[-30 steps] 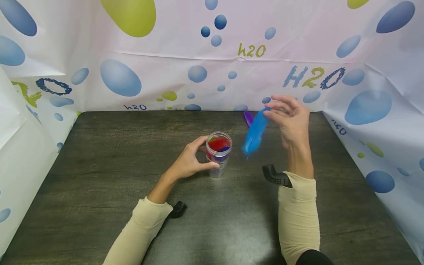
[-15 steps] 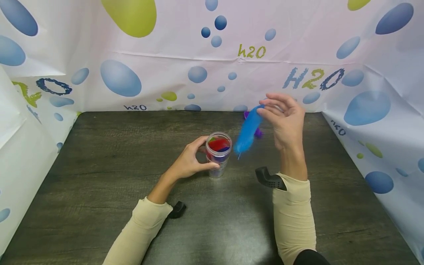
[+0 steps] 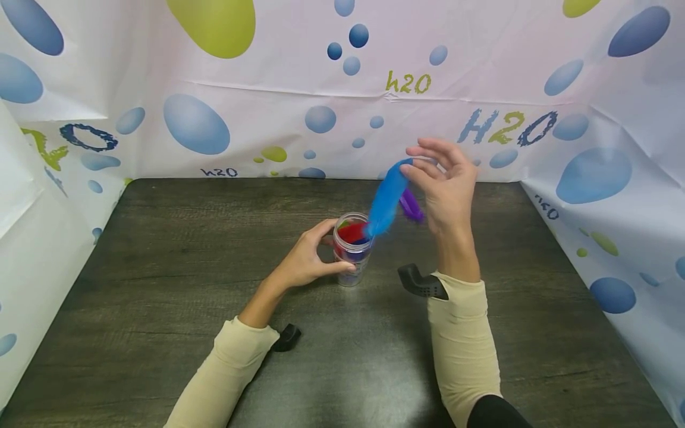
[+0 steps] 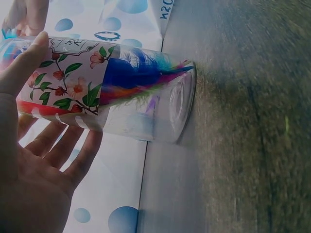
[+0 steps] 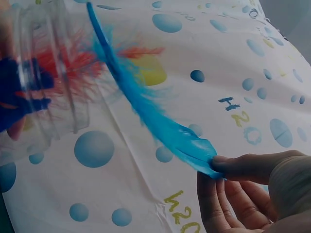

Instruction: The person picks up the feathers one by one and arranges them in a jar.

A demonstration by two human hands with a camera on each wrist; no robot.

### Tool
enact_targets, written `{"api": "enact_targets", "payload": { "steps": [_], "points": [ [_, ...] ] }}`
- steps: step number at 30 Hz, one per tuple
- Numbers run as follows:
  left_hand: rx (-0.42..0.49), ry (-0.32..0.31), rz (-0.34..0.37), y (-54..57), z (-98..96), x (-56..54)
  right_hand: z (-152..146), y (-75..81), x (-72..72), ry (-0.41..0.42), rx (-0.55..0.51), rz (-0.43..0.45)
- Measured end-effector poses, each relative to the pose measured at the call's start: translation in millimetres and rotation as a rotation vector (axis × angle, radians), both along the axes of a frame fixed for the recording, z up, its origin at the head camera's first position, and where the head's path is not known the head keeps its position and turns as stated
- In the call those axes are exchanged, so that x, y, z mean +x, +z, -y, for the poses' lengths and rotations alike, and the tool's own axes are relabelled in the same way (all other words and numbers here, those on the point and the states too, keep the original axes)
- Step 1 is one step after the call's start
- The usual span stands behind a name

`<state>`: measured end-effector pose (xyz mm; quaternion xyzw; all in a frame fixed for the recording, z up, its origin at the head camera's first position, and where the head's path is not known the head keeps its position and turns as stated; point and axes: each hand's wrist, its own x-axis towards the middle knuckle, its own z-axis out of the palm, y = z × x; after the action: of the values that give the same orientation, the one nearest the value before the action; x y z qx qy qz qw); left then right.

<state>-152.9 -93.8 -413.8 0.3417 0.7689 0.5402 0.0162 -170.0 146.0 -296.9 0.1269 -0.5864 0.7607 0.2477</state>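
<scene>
A clear plastic jar (image 3: 350, 275) stands upright on the dark table, with my left hand (image 3: 307, 257) gripping it round the side. In the left wrist view, its flower-printed label (image 4: 68, 80) shows, with coloured feathers (image 4: 129, 73) inside. A red feather (image 3: 350, 232) pokes up at the mouth of the jar. My right hand (image 3: 446, 190) pinches the tip of a bright blue feather (image 3: 386, 199) between thumb and fingertips. The other end of this feather hangs at the jar's rim, beside the red one, as the right wrist view also shows (image 5: 141, 104).
A purple feather (image 3: 412, 206) lies on the table (image 3: 187, 249) behind the blue one, partly hidden by it. A white backdrop (image 3: 278, 71) with blue and green drops rises behind the table and along both sides.
My right hand has moved left with the blue feather, from right of the jar to its rim. More of the purple feather shows now. My left hand and the jar have stayed put.
</scene>
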Motion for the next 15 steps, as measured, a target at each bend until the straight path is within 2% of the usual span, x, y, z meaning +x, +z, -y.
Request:
{"api": "enact_targets", "payload": {
  "steps": [15],
  "points": [
    [0.018, -0.01, 0.008, -1.4, 0.1, -0.9, 11.6, -1.7, -11.9, -0.019, 0.024, -0.046]
  ]
}}
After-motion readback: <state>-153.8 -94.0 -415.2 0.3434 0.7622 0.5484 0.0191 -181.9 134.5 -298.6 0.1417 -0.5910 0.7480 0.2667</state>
